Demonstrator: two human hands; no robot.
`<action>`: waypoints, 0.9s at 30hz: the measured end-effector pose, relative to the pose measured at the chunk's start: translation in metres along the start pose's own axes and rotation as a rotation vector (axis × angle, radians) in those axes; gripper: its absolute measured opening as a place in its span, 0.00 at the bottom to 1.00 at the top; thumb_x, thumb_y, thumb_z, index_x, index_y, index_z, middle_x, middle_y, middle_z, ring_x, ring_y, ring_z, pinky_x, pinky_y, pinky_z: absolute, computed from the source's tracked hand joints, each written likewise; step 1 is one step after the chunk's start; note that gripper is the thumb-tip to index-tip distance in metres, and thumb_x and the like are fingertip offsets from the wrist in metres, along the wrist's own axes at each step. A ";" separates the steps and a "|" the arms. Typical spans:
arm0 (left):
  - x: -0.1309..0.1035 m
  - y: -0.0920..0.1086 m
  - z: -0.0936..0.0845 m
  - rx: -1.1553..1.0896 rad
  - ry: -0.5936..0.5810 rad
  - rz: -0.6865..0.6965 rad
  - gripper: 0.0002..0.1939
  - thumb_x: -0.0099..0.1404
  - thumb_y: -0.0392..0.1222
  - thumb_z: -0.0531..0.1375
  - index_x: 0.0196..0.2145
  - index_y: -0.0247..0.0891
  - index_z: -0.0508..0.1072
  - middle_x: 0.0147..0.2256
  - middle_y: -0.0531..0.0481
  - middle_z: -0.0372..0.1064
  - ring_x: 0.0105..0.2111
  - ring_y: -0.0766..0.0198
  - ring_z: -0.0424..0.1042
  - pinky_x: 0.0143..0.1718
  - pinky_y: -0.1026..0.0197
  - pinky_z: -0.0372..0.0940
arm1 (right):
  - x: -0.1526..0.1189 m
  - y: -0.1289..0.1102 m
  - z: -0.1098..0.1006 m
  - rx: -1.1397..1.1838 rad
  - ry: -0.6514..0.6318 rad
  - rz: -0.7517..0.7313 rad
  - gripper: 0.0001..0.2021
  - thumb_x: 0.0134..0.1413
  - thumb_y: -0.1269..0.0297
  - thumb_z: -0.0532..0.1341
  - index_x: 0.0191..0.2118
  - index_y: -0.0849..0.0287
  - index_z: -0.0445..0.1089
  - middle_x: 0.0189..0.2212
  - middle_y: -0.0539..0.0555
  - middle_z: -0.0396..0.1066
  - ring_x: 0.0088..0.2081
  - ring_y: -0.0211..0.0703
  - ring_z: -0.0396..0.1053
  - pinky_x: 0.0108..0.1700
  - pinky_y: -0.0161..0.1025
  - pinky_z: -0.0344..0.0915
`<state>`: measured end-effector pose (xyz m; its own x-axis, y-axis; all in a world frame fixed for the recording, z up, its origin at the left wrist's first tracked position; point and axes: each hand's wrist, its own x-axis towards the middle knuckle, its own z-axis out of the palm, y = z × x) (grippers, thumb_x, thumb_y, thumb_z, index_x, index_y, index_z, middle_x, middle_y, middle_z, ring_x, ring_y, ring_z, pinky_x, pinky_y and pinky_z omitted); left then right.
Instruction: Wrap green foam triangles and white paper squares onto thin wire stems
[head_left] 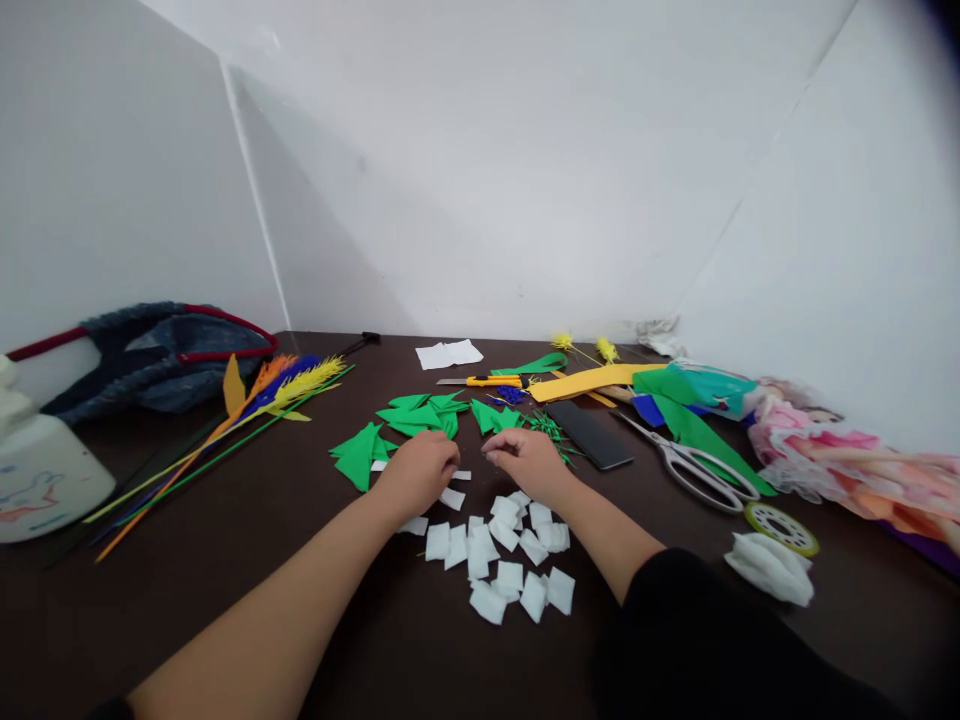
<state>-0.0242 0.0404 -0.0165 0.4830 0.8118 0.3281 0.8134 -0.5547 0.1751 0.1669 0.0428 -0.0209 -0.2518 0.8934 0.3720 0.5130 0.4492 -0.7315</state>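
My left hand (424, 468) is closed, its fingers curled downward above the dark table. Small white squares (453, 498) lie beside and below it, some partly covered by the hand. What its fingers hold, if anything, is hidden. Across a short gap, my right hand (531, 462) has its thumb and fingers drawn close together; I cannot make out anything in them. Below it is a loose scatter of white squares (510, 576), which look like thin tissue or foam. Green cut pieces (427, 414) with pointed ends lie just beyond my left hand, and another green pile (495, 416) lies past my right.
Right of my hands lie a black phone-like slab (589, 433), scissors (697, 475), a tape roll (781, 527) and a white wad (770, 568). A yellow cutter (491, 381) and a yellow strip (592, 380) lie behind. Coloured stems (225, 430) and a white bottle (49, 465) are left.
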 end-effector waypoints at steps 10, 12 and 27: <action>0.001 0.007 0.005 -0.124 0.023 -0.163 0.07 0.49 0.31 0.54 0.19 0.36 0.70 0.25 0.46 0.67 0.30 0.58 0.66 0.31 0.61 0.57 | 0.000 -0.001 0.003 0.006 -0.012 0.018 0.07 0.43 0.69 0.58 0.29 0.56 0.73 0.26 0.49 0.72 0.28 0.38 0.66 0.32 0.36 0.62; 0.002 0.007 0.004 -0.180 0.066 -0.239 0.07 0.51 0.34 0.53 0.21 0.36 0.70 0.25 0.47 0.68 0.29 0.60 0.66 0.30 0.61 0.57 | 0.000 -0.002 0.003 0.029 -0.004 0.028 0.06 0.43 0.69 0.58 0.28 0.56 0.73 0.26 0.49 0.72 0.28 0.38 0.67 0.33 0.36 0.62; 0.000 0.032 -0.005 -1.191 0.169 -0.422 0.07 0.53 0.41 0.57 0.26 0.35 0.70 0.24 0.52 0.69 0.25 0.67 0.67 0.31 0.64 0.62 | -0.006 -0.027 0.009 0.247 0.107 0.074 0.04 0.43 0.70 0.58 0.27 0.59 0.71 0.22 0.49 0.71 0.24 0.37 0.66 0.29 0.34 0.62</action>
<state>0.0000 0.0212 -0.0059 0.1406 0.9799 0.1418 0.0584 -0.1512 0.9868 0.1471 0.0254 -0.0090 -0.1265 0.9239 0.3611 0.3081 0.3826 -0.8710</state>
